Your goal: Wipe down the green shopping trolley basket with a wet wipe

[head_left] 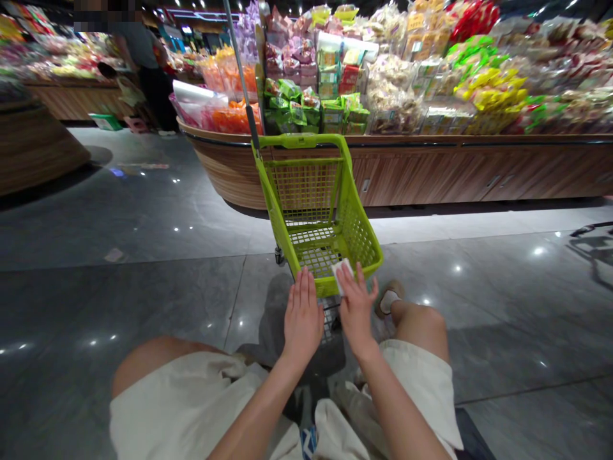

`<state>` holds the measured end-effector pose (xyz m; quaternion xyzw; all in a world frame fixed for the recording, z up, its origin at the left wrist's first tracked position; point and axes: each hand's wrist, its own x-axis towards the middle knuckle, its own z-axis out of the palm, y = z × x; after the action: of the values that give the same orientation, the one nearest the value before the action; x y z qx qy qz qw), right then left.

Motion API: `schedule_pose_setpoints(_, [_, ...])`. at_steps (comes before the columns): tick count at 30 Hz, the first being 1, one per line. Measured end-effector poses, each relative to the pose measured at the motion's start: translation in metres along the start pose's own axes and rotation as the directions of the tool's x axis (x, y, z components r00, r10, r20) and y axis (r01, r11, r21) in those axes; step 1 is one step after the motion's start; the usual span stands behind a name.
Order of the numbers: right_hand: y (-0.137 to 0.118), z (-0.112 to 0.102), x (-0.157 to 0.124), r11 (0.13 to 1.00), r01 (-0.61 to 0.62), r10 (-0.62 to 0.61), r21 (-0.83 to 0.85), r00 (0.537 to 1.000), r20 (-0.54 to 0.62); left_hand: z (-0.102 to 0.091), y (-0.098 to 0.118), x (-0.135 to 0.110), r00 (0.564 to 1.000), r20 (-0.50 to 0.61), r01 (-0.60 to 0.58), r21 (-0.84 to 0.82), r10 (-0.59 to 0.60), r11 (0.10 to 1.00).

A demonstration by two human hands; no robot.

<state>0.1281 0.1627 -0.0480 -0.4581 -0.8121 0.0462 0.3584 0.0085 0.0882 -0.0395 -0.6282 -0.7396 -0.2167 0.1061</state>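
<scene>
Head view: a white wipe (336,276) lies against the near rim of the green shopping cart (363,233), beneath my right hand (355,305), its fingers extended and spread; my left hand (304,316), flat and uncurled, points to the near left corner; beyond, a wooden counter (421,171) bears bagged snacks (390,83); a person (143,54) stands far left.

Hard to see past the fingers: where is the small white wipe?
In the head view, the small white wipe sits right of centre, under the bare right hand, at the near rim of the green plastic cart.
</scene>
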Motion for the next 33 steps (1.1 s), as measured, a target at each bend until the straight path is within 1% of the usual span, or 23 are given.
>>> schedule_pose_setpoints(2, [-0.028, 0.005, -0.006, 0.993, 0.108, -0.111, 0.042, 0.990, 0.085, 0.001, -0.002, -0.001, 1.000, -0.007, -0.003, -0.003, 0.003, 1.000])
schedule_pose_setpoints(3, [-0.034, 0.005, -0.008, 0.988, 0.150, -0.154, 0.049, 0.981, 0.115, 0.001, -0.003, -0.002, 1.000, -0.011, -0.003, -0.004, 0.003, 1.000])
schedule_pose_setpoints(4, [-0.034, 0.003, -0.008, 0.982, 0.182, -0.187, 0.045, 0.973, 0.133, 0.001, -0.005, -0.002, 1.000, -0.015, -0.001, -0.004, 0.001, 1.000])
schedule_pose_setpoints(6, [-0.016, -0.005, -0.006, 0.975, 0.220, -0.221, 0.023, 0.964, 0.146, 0.000, -0.009, -0.003, 1.000, -0.019, 0.007, 0.004, -0.007, 1.000])
schedule_pose_setpoints(8, [0.017, -0.015, -0.001, 0.979, 0.201, -0.199, -0.007, 0.971, 0.130, -0.002, -0.012, -0.003, 1.000, -0.020, 0.013, 0.018, -0.013, 1.000])
schedule_pose_setpoints(10, [0.049, -0.023, 0.004, 0.993, 0.108, -0.105, -0.044, 0.992, 0.076, -0.003, -0.012, -0.003, 1.000, -0.016, 0.014, 0.024, -0.014, 1.000])
schedule_pose_setpoints(11, [0.061, -0.025, 0.006, 0.997, 0.046, -0.043, -0.063, 0.998, 0.038, -0.003, -0.011, -0.002, 1.000, -0.012, 0.017, 0.022, -0.017, 1.000])
schedule_pose_setpoints(13, [0.069, -0.024, 0.007, 0.993, -0.076, 0.073, -0.089, 0.997, -0.041, -0.004, -0.008, -0.002, 1.000, -0.004, 0.021, 0.012, -0.021, 1.000])
schedule_pose_setpoints(14, [0.064, -0.021, 0.006, 0.989, -0.115, 0.109, -0.092, 0.992, -0.064, -0.004, -0.006, -0.001, 1.000, -0.001, 0.025, 0.006, -0.025, 1.000])
schedule_pose_setpoints(15, [0.054, -0.017, 0.004, 0.988, -0.124, 0.118, -0.088, 0.991, -0.070, -0.003, -0.005, -0.001, 1.000, 0.002, 0.029, 0.000, -0.029, 1.000])
schedule_pose_setpoints(16, [0.039, -0.012, 0.002, 0.992, -0.102, 0.097, -0.075, 0.994, -0.058, -0.003, -0.003, -0.001, 0.999, 0.003, 0.032, -0.006, -0.032, 0.999])
schedule_pose_setpoints(18, [0.005, -0.002, -0.002, 0.999, 0.021, -0.021, -0.024, 1.000, 0.004, -0.001, -0.002, -0.001, 0.999, 0.001, 0.032, -0.016, -0.032, 0.999])
schedule_pose_setpoints(20, [-0.025, 0.005, -0.005, 0.988, 0.153, -0.155, 0.036, 0.985, 0.075, 0.000, -0.004, -0.002, 1.000, -0.004, 0.023, -0.016, -0.023, 1.000])
schedule_pose_setpoints(21, [-0.033, 0.006, -0.005, 0.978, 0.200, -0.204, 0.054, 0.974, 0.102, 0.001, -0.005, -0.002, 1.000, -0.007, 0.019, -0.012, -0.019, 1.000])
schedule_pose_setpoints(22, [-0.036, 0.004, -0.005, 0.971, 0.232, -0.238, 0.058, 0.964, 0.121, 0.001, -0.007, -0.002, 1.000, -0.009, 0.017, -0.007, -0.017, 1.000])
schedule_pose_setpoints(23, [-0.032, 0.002, -0.004, 0.965, 0.258, -0.262, 0.051, 0.956, 0.135, 0.001, -0.009, -0.003, 1.000, -0.011, 0.017, -0.001, -0.017, 1.000])
schedule_pose_setpoints(25, [-0.010, -0.007, -0.001, 0.962, 0.273, -0.272, 0.012, 0.951, 0.145, 0.000, -0.012, -0.003, 1.000, -0.009, 0.016, 0.007, -0.016, 1.000])
schedule_pose_setpoints(27, [0.025, -0.016, 0.003, 0.977, 0.205, -0.198, -0.053, 0.974, 0.112, -0.002, -0.013, -0.002, 1.000, -0.004, 0.011, 0.010, -0.011, 1.000])
schedule_pose_setpoints(29, [0.055, -0.022, 0.006, 0.991, 0.058, -0.056, -0.117, 0.998, 0.027, -0.003, -0.011, -0.001, 1.000, -0.002, 0.011, 0.007, -0.011, 1.000])
schedule_pose_setpoints(30, [0.064, -0.023, 0.007, 0.990, -0.020, 0.016, -0.138, 1.000, -0.027, -0.003, -0.009, -0.001, 1.000, -0.002, 0.015, 0.004, -0.015, 1.000])
schedule_pose_setpoints(31, [0.068, -0.022, 0.007, 0.986, -0.079, 0.070, -0.149, 0.995, -0.069, -0.003, -0.006, 0.000, 1.000, -0.004, 0.021, 0.001, -0.021, 1.000])
schedule_pose_setpoints(32, [0.065, -0.020, 0.006, 0.982, -0.111, 0.098, -0.150, 0.991, -0.092, -0.003, -0.004, 0.000, 1.000, -0.006, 0.028, -0.003, -0.028, 1.000])
schedule_pose_setpoints(33, [0.057, -0.016, 0.005, 0.984, -0.110, 0.098, -0.143, 0.991, -0.093, -0.002, -0.001, 0.001, 0.999, -0.009, 0.036, -0.008, -0.036, 0.999])
